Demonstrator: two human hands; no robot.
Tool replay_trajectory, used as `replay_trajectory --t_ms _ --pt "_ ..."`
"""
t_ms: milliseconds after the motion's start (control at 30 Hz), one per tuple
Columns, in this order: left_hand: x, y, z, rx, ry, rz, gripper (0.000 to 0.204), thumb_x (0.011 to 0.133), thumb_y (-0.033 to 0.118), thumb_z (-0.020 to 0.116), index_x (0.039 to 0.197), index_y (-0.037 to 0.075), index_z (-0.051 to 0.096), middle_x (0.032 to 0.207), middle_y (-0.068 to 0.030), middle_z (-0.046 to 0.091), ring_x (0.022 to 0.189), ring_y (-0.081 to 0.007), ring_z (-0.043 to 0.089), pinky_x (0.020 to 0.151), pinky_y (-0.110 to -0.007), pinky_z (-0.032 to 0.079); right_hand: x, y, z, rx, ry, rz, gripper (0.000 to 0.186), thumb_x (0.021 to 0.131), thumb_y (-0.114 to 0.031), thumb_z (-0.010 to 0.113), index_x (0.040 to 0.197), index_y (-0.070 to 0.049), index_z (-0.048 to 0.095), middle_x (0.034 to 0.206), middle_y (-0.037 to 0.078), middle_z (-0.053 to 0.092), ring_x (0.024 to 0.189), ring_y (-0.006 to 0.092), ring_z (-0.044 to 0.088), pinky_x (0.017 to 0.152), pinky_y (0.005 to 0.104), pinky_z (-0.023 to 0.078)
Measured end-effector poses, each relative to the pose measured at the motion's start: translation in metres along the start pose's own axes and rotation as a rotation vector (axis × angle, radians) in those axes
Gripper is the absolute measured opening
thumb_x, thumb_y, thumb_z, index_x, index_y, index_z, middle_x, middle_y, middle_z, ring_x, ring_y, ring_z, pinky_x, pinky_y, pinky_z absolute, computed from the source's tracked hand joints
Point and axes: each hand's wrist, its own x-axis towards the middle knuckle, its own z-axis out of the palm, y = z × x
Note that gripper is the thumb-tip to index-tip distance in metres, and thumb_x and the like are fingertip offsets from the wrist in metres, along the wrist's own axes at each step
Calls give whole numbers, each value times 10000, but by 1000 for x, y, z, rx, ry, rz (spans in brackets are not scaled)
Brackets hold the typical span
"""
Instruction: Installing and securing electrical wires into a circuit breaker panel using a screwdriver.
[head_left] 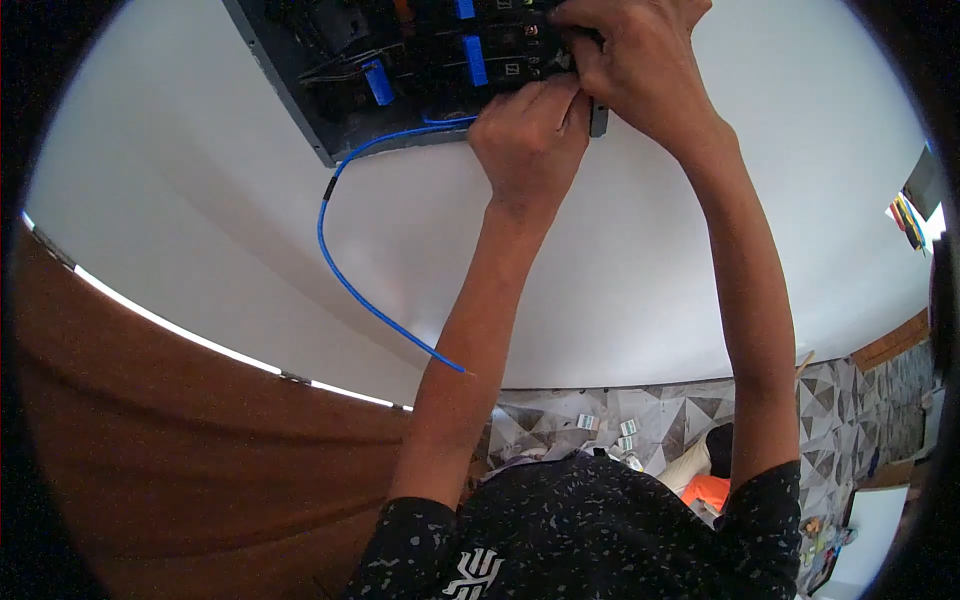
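The upper edge cuts off the dark metal box point(275, 85) and the top of the right hand point(640, 65), whose fingertips are lost against the box's dim fittings. The curled left hand point(535, 130) hides where the blue wire point(321, 240) goes and whatever its own fingers may grip, while the wire's tip over the forearm is too fine to make out. On the floor, the orange thing point(706, 491) is partly covered by the patterned shirt point(600, 530), and the small boxes point(588, 422) are too tiny to identify.
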Motion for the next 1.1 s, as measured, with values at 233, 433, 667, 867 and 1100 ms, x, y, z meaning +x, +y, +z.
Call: replay_trajectory --t_ms 233,433,667,867,1100 --pt "2 1 5 -21 30 -41 96 730 93 768 777 128 692 638 -39 663 549 -212 645 511 -303 485 -2 0 -15 93 33 52 156 637 -41 709 789 -11 734 1386 147 425 1323 385 296 1058 529 242" --pt "-3 2 -3 78 23 -96 81 729 97 769 755 131 700 640 -34 674 553 -208 636 555 -321 456 -9 -9 -13 37 60 7 148 642 -64 712 775 0 730 1415 158 415 1327 390 302 1058 547 248" --pt "-10 -2 -8 154 29 -92 112 701 140 803 784 110 734 696 -61 698 604 -236 636 583 -341 431 -8 0 30 268 291 -128 81 658 -72 703 700 -11 733 1413 147 404 1318 379 301 1049 544 221" --pt "-11 -5 -9 82 -20 -82 148 687 107 803 799 96 706 731 -49 705 627 -223 645 594 -334 434 -8 -14 20 -34 124 -32 86 684 -58 674 707 -12 743 1388 147 419 1319 383 300 1051 544 220" --pt "1 10 7 56 -25 -59 142 674 80 795 768 98 690 708 -36 686 623 -221 627 597 -337 416 -7 7 9 -12 133 13 82 677 -40 672 705 -8 742 1375 141 422 1325 399 285 1069 551 211"
